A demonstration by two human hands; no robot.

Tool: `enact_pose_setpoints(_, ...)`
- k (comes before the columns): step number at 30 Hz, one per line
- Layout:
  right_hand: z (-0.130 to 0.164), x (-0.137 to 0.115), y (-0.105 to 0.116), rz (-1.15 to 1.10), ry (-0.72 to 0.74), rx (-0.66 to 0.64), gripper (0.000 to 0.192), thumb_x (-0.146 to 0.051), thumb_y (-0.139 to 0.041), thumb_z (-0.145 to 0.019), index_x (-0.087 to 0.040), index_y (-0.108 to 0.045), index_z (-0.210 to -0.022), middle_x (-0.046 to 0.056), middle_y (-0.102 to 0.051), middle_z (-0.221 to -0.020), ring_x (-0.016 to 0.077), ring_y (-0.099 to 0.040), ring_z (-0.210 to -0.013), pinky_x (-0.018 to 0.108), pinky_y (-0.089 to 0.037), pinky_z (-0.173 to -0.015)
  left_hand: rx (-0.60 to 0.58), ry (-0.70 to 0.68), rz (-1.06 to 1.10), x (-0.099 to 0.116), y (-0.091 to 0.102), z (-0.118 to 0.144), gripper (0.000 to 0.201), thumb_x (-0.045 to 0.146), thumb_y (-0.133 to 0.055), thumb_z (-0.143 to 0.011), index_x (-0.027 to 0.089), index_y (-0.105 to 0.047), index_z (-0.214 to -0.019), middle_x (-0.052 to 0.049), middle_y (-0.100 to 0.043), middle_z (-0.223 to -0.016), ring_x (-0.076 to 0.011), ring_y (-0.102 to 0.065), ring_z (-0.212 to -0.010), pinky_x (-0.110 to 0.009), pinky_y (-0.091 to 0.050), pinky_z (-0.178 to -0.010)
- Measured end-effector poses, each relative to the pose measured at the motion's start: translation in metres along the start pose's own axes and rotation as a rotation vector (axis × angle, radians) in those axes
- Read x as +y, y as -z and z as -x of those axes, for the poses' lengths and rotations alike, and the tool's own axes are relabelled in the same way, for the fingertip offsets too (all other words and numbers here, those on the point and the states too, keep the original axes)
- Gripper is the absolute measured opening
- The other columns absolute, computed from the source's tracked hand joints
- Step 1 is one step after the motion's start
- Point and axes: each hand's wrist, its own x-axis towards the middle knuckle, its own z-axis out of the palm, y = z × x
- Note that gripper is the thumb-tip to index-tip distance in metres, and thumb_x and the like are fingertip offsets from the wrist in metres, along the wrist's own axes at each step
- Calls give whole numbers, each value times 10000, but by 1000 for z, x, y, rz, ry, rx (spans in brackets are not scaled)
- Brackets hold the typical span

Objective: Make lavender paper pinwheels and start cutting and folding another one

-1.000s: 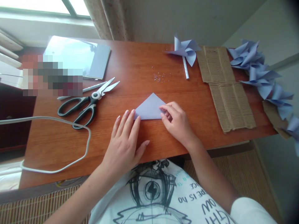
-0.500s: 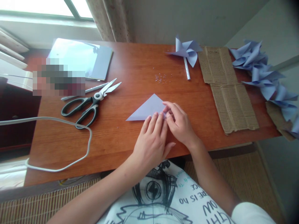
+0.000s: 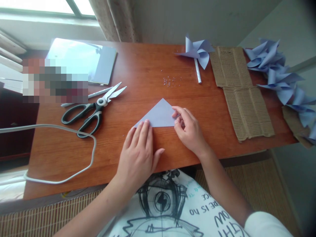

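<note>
Nearest of all, a white printed shirt (image 3: 161, 200), and off to the left a white cable (image 3: 93, 154) loops over the wooden surface (image 3: 138, 65). Here's the left hand (image 3: 138, 148), grip wide and flat, fingers side by side on the near edge of the folded paper triangle (image 3: 161, 115), thumb out. The right hand (image 3: 189, 131) curls narrow at the triangle's right corner; pinching or just steadying, I can't tell! The paper lies mid-surface between them, its peak pointing far. Left, black-handled scissors (image 3: 101, 102) sit with blades parted, their near handle under the cable. Over right, ridged cardboard (image 3: 243, 92). Farther, tiny beads (image 3: 169, 81) scatter, then a paper pinwheel (image 3: 197, 52) on a white stick (image 3: 197, 72), and far left, a glossy booklet (image 3: 106, 65).
</note>
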Motion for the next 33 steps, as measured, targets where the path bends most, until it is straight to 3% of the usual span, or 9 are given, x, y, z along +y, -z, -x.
enact_pose_setpoints(3, 1, -1, 0, -21, -11, -1, 438, -56, -484, -897, -205, -570, -1300, 73, -619, -1053, 158, -588, -766, 312, -546, -732, 43, 71, -13, -14, 2, 11, 717, 422, -441, -1007, -49, -338, -1537, -269, -331, -1626, -393, -311, -1524, -540, -235, -1251)
enact_pose_setpoints(8, 1, 0, 2, -143, -63, -6, 366, -92, -549, -894, -218, -640, -1225, 63, -642, -1066, 162, -603, -828, 308, -531, -748, 96, 65, 7, -23, 3, 21, 740, 429, -512, -974, -48, -359, -1519, -292, -345, -1611, -415, -318, -1512, -577, -260, -1238)
enact_pose_setpoints(13, -3, 7, 9, -653, -320, 59, 262, -170, -641, -870, -243, -707, -1113, 28, -690, -1027, 152, -630, -882, 283, -524, -776, 140, -19, 26, -15, 6, 10, 543, 325, -548, -961, 35, -524, -1419, -233, -483, -1546, -388, -400, -1472, -587, -268, -1236)
enact_pose_setpoints(17, -6, 10, 19, -919, -448, 113, 208, -204, -672, -840, -252, -737, -1032, 5, -694, -951, 130, -637, -813, 252, -532, -726, 58, -130, 40, 0, 10, -12, 469, 304, -486, -989, 84, -569, -1394, -188, -497, -1550, -365, -431, -1457, -577, -293, -1227)
enact_pose_setpoints(21, -4, 6, 26, -826, -419, 229, 207, -205, -700, -835, -249, -727, -1036, 15, -714, -1025, 155, -681, -1001, 309, -547, -955, -4, -162, 24, 10, 11, -30, 478, 313, -461, -1001, 84, -556, -1410, -195, -484, -1557, -368, -431, -1454, -570, -310, -1220)
enact_pose_setpoints(24, -1, 2, 32, -654, -383, 237, 267, -226, -699, -849, -260, -685, -1113, 39, -706, -1165, 196, -655, -1177, 406, -495, -1102, -3, -164, 26, 10, 9, -35, 465, 304, -450, -1004, 88, -564, -1400, -193, -498, -1545, -364, -446, -1439, -570, -311, -1219)
enact_pose_setpoints(29, 3, -1, 38, -420, -383, 83, 375, -241, -687, -866, -257, -616, -1233, 103, -666, -1310, 249, -627, -1262, 496, -505, -1108, -1, -164, 64, 6, 6, -33, 434, 290, -448, -1005, 104, -588, -1371, -184, -520, -1526, -351, -467, -1419, -561, -325, -1209)
enact_pose_setpoints(33, 4, -3, 38, -348, -379, 38, 385, -267, -696, -867, -255, -614, -1243, 117, -658, -1324, 262, -648, -1214, 483, -568, -1023, 5, -169, 85, 5, 4, -33, 425, 289, -461, -998, 106, -594, -1357, -190, -515, -1527, -358, -463, -1420, -561, -325, -1206)
